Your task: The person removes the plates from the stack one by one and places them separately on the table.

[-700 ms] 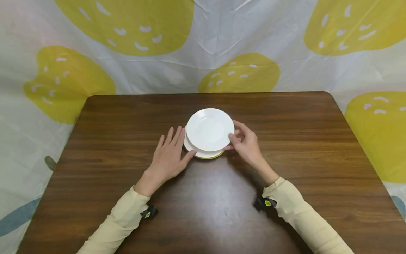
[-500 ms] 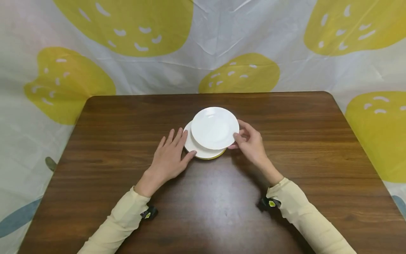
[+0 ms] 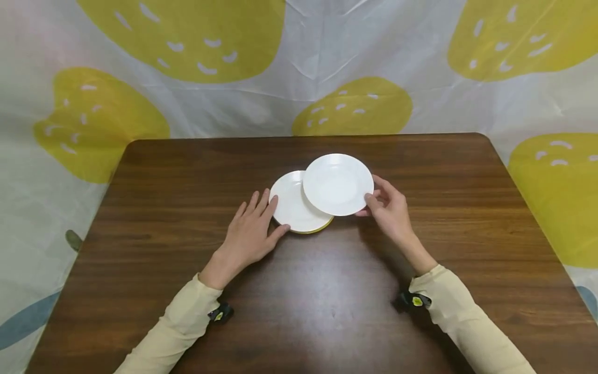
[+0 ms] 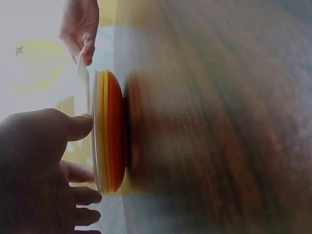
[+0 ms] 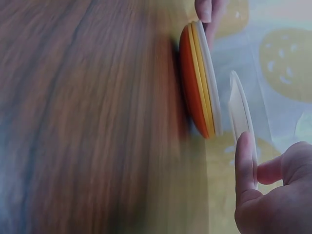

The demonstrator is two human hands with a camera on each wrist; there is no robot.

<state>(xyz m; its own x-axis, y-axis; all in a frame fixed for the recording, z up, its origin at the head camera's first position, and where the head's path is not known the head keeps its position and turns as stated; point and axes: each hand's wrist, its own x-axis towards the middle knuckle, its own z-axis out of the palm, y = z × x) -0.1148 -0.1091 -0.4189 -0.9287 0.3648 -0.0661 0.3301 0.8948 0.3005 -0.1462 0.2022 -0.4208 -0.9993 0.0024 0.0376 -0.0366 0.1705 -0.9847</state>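
Nearest, at the bottom of the head view, a cream left sleeve [image 3: 175,322] and a cream right sleeve [image 3: 467,317], both slanting inward over a brown wooden table [image 3: 303,322]. On the inner side of each wrist, a small black device [image 3: 221,313] with a yellow-green mark. Between the two arms, a soft glare [image 3: 327,296] on the wood.

Beyond the left sleeve, the left hand [image 3: 247,236], back upward, with fingers spread and fairly straight. At the left side of a stack [image 3: 290,210], with thumb and forefinger touching its rim but not curled around it.

Beyond the right sleeve, the right hand [image 3: 389,213], well apart from the left hand and on the opposite side of the stack. Clamped on the right rim of a white plate [image 3: 338,184], with thumb above and fingers below.

Between the hands, the stack, resting on the table: white on top, then yellow, then orange at the bottom, as seen from both wrists. Above it and off to the right, the plate, nearly level, overlapping the stack's far right part in the head view. In the right wrist view, a visible gap between plate and stack.

Farther back, the table's straight far edge with rounded corners. Farthest, a creased pale cloth [image 3: 252,111] with large yellow shapes [image 3: 355,106] and small white dashes inside them.
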